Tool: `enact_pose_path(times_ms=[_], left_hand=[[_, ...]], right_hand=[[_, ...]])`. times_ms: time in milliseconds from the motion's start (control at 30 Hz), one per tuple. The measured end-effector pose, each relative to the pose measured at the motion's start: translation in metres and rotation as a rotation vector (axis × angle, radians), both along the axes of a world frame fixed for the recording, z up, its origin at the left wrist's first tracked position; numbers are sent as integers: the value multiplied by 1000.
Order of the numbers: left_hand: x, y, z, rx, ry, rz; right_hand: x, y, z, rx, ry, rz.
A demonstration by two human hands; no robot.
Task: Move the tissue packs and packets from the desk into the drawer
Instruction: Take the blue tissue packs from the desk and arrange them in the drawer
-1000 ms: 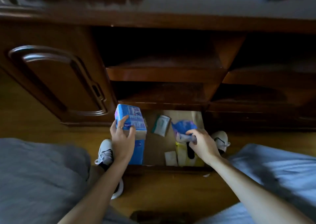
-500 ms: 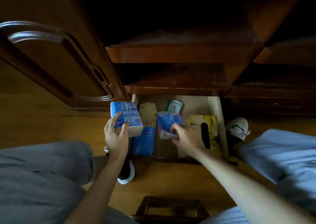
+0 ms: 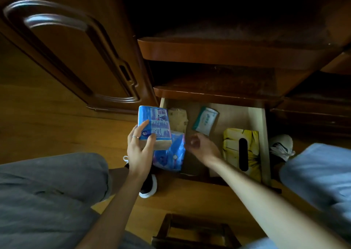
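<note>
Above the drawer's left front corner, your left hand [image 3: 139,150] grips a blue tissue pack [image 3: 154,127], thumb on the printed face, fingers curled round the near edge. The pack hangs partly over the open drawer [image 3: 265,134], partly over the floor outside its left wall. It is not yet down.

Just right of that hand, a second blue tissue pack [image 3: 171,153] already lies in the drawer, partly under the held one. Your right hand [image 3: 200,146] hovers just past it, fingers loosely curled, holding nothing; it is blurred, so I cannot tell whether it touches anything. Right of that hand lies a yellow tissue box [image 3: 241,150]; beyond its fingertips, a small teal-and-white tissue packet [image 3: 205,120]. A brown packet [image 3: 178,120] sits beyond the held pack.

Risks, as I judge them:
- Let go now and the pack may catch the drawer's left wall and tip out onto the floor, because much of it overhangs that side.
- The grip is on the near end only; the far end may sag or slip.
- Set it on the lower pack and it may stand too high for the drawer to close.

Orientation: the held pack's long axis runs away from you, leaning slightly left at the far end. Printed face up, tilted toward you.
</note>
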State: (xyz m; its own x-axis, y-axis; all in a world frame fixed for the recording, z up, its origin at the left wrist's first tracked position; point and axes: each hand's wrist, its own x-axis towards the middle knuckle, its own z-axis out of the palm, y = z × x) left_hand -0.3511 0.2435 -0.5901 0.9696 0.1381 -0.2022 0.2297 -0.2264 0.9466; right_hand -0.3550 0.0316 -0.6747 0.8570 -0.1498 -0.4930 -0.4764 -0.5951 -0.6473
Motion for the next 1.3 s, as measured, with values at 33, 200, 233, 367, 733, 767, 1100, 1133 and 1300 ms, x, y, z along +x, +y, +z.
enact_pose_path(times_ms=[33,200,233,367,733,767,1100,1133,1300], left_hand=[[2,-3,2,-2,-6,-1],[7,-1,12,-45,-38,55],[8,2,12,-48,-38,72],[7,9,8,-57,-31,122],[20,15,-8,-90,41,40],[22,15,-8,-91,44,42],[27,9,-12,-128,42,10],[27,9,-13,-128,45,14],[28,11,-12,-131,43,27]], right_hand=[[-1,5,-3,49,105,12],[0,36,-21,58,145,75],[4,33,-22,84,124,12],[41,1,-19,31,57,-294],[115,19,-50,0,31,-270],[117,18,-50,-37,16,-294],[124,-16,-54,115,-134,-307],[124,-17,-55,96,-148,-305],[140,-17,-56,-156,-122,-103]])
